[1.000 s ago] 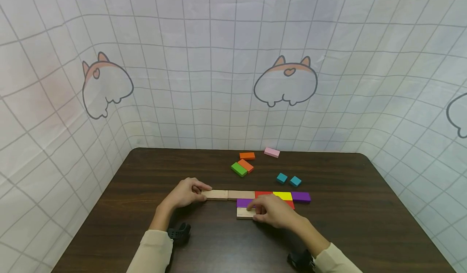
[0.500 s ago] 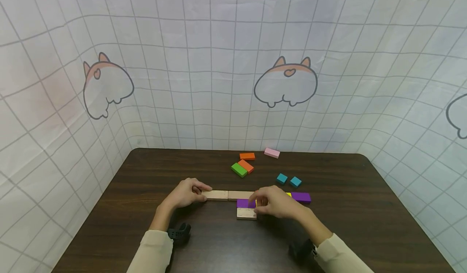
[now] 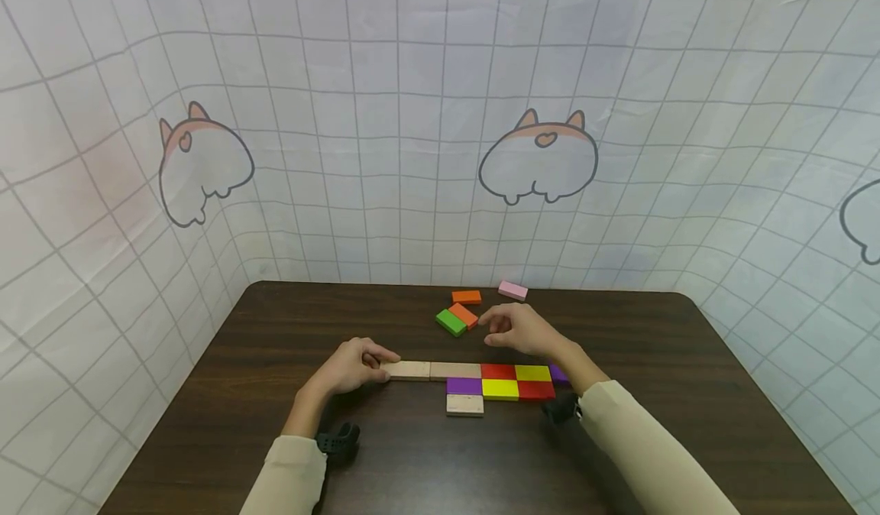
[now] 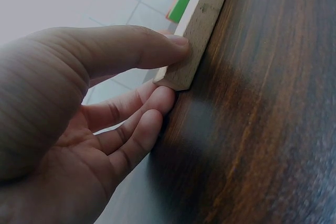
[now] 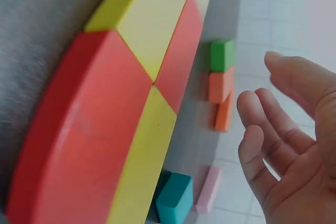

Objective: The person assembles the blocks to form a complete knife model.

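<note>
My left hand (image 3: pixel 353 365) pinches the left end of a plain wooden block (image 3: pixel 409 370); in the left wrist view the thumb lies on the block's side (image 4: pixel 202 24). A second wooden block (image 3: pixel 455 371), a red (image 3: pixel 498 371) and a yellow block (image 3: pixel 532 373) continue that row, with a purple one (image 3: pixel 558 374) partly behind the right wrist. Below lie purple (image 3: pixel 464 386), yellow (image 3: pixel 499 390) and red blocks (image 3: pixel 535 390), then a wooden one (image 3: pixel 464 405). My right hand (image 3: pixel 524 329) hovers empty, fingers loosely bent, right of an orange block (image 3: pixel 464 315).
A green block (image 3: pixel 451 322) touches the near orange one. Behind them lie another orange block (image 3: pixel 466 297) and a pink block (image 3: pixel 512 290) near the back edge of the dark table (image 3: pixel 309 293). Teal (image 5: pixel 174 199) shows in the right wrist view. A patterned cloth (image 3: pixel 385 156) hangs behind.
My right hand has moved from the lower blocks to above the row, near the orange and green blocks, uncovering the red and yellow ones. My left hand has stayed on the wooden block.
</note>
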Demonstrator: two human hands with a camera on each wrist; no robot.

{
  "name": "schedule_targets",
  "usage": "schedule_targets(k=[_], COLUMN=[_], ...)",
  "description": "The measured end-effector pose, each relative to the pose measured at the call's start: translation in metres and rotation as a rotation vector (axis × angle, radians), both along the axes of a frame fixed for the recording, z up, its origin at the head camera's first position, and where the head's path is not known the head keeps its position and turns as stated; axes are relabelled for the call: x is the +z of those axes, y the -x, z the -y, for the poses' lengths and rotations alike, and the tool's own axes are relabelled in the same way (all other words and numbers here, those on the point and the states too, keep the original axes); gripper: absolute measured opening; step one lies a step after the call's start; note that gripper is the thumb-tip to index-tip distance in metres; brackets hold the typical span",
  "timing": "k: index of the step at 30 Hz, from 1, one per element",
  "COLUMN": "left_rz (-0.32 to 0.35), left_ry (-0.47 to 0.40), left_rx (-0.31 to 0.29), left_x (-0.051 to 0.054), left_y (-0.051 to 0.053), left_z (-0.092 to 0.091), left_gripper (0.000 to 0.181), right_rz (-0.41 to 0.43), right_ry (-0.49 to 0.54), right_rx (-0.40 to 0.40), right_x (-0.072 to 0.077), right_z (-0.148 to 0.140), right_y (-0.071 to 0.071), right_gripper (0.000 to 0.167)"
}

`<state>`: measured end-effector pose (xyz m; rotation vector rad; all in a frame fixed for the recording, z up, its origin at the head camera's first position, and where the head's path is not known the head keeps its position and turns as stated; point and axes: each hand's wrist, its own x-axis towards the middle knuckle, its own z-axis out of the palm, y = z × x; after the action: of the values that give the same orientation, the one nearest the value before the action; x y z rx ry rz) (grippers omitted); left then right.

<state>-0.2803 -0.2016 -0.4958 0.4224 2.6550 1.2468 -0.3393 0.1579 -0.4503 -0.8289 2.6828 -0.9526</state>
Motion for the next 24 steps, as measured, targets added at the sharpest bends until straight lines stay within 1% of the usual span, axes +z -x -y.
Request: schedule_targets(k=[5, 9, 12, 17, 21, 24], left_rz=[-0.008, -0.009, -0.004, -0.008, -0.01, -0.009], left_ry=[0.004, 0.002, 0.003, 0.0, -0.003, -0.004], left_rx=[0.005, 0.004, 0.002, 0.003, 0.0, -0.003], left_x=[-0.001, -0.001, 0.0, 0.001, 0.0, -0.001], left_y=[0.0, 0.0, 0.0, 0.0, 0.0, 0.001], left_z=[0.0, -0.001, 0.0, 0.001, 0.001, 0.001], left_gripper=[0.027, 0.026, 0.026, 0.026, 0.025, 0.025], right_rz=[0.017, 0.036, 0.038, 0.05, 0.069, 0.074], right_ry=[-0.023, -0.045, -0.061, -0.074, -0.072, -0.071], right_rx=[-0.013, -0.013, -0.007, -0.012, -0.034, -0.035], right_x=[-0.009, -0.016, -0.021, -0.025, -0.028, -0.029], right_z=[0.008, 0.013, 0.017, 0.024, 0.028, 0.03], right_y=[0.021, 0.034, 0.043, 0.053, 0.059, 0.061], right_gripper=[0.048, 0.057, 0.06, 0.063, 0.063, 0.062])
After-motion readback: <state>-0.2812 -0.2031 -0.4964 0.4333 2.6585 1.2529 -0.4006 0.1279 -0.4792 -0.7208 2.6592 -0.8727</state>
